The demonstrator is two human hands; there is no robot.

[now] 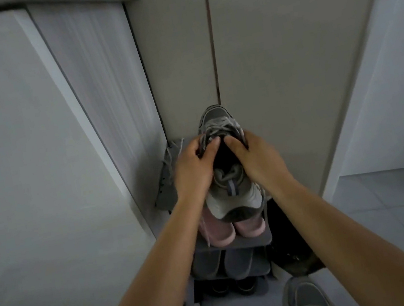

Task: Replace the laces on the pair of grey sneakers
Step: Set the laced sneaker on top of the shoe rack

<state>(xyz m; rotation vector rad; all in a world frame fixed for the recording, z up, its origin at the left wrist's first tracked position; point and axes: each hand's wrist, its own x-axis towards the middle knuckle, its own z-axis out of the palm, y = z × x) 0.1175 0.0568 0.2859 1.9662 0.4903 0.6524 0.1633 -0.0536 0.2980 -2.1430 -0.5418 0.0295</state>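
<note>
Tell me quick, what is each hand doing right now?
Left hand: grip closed on the grey sneaker, left side of its opening.
Right hand: grip closed on the same sneaker, right side.

Left hand and right hand (arms outstretched) grip the sneaker.

No lettering, brand mark or number can be read on the grey sneaker, nor on the pink slippers and shoe rack just below that sneaker.
</note>
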